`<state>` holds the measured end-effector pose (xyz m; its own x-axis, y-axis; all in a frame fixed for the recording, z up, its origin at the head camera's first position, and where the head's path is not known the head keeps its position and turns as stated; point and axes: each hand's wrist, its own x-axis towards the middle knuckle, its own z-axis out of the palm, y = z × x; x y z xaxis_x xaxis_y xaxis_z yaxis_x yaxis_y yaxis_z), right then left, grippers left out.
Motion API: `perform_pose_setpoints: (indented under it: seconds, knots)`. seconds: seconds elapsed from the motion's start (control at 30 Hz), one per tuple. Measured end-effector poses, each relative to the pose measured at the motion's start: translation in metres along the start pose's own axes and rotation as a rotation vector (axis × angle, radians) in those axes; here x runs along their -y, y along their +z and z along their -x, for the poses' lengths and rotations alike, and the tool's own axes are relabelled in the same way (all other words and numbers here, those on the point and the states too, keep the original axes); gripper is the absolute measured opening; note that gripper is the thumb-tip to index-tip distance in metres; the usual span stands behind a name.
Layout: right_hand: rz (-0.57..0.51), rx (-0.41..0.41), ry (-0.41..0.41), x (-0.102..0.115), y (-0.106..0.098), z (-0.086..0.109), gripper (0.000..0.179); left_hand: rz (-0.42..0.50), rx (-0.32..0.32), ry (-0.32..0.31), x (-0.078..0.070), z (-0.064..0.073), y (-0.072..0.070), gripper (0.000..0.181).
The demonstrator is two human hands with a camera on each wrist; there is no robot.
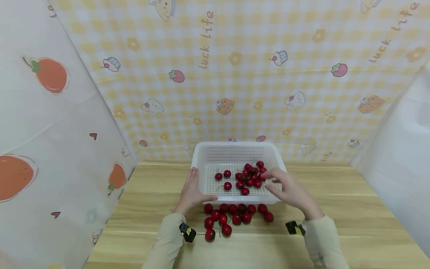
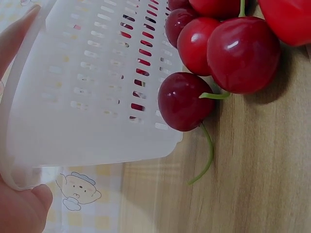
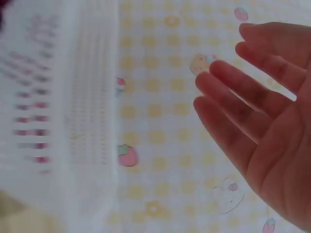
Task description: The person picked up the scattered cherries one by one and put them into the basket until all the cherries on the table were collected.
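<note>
A white plastic basket (image 1: pixel 235 199) with slotted walls stands on the wooden table. Its left front corner is held by my left hand (image 1: pixel 193 192), thumb along the front rim and fingers at the left side; the left wrist view shows fingertips at the rim. Inside the basket lie dark red cherries (image 1: pixel 250 182), most heaped toward the right, and a few apart on the left. My right hand (image 1: pixel 283 186) hovers over the basket's right end, fingers spread and holding nothing. In the right wrist view its palm and fingers (image 3: pixel 233 104) show bare.
In front of the basket, a loose group of cherries (image 1: pixel 223 219) lies on the wooden table (image 1: pixel 161 186), some with green stems. Behind the table hangs a yellow checked cloth (image 1: pixel 235 86), with a white printed cloth (image 1: pixel 67 123) at the left.
</note>
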<state>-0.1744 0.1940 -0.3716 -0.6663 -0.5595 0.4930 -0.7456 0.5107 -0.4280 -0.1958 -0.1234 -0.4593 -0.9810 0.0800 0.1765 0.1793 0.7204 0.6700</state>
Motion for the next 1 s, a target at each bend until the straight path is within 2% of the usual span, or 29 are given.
perform_pose_setpoints:
  seconds: [0.1, 0.23, 0.33, 0.43, 0.5, 0.6, 0.83, 1.0]
  knots:
    - [-0.027, 0.012, 0.0, 0.009, 0.01, 0.025, 0.027, 0.006, 0.004, -0.004, -0.001, 0.001, -0.002, 0.131]
    - [-0.026, 0.099, 0.113, 0.011, 0.029, 0.054, 0.026, 0.0, 0.012, -0.016, -0.001, 0.0, -0.002, 0.13]
    - [0.066, 0.146, 0.192, 0.005, 0.047, 0.07, 0.027, -0.003, 0.015, -0.013, -0.002, 0.0, -0.002, 0.129]
    - [0.177, 0.155, 0.229, -0.005, 0.064, 0.081, 0.028, 0.006, 0.018, -0.014, -0.003, 0.0, -0.003, 0.128]
    - [0.236, 0.144, 0.248, -0.012, 0.074, 0.087, 0.029, 0.008, 0.02, -0.016, -0.003, 0.0, -0.004, 0.129]
    - [0.267, 0.136, 0.27, -0.021, 0.083, 0.093, 0.031, 0.007, 0.023, -0.019, -0.004, 0.001, -0.004, 0.129]
    - [0.233, 0.138, 0.307, -0.026, 0.093, 0.098, 0.034, 0.0, 0.021, -0.017, -0.003, 0.002, -0.004, 0.129]
    - [0.229, 0.098, 0.296, -0.029, 0.1, 0.099, 0.03, 0.001, 0.021, -0.026, -0.003, 0.001, -0.003, 0.129]
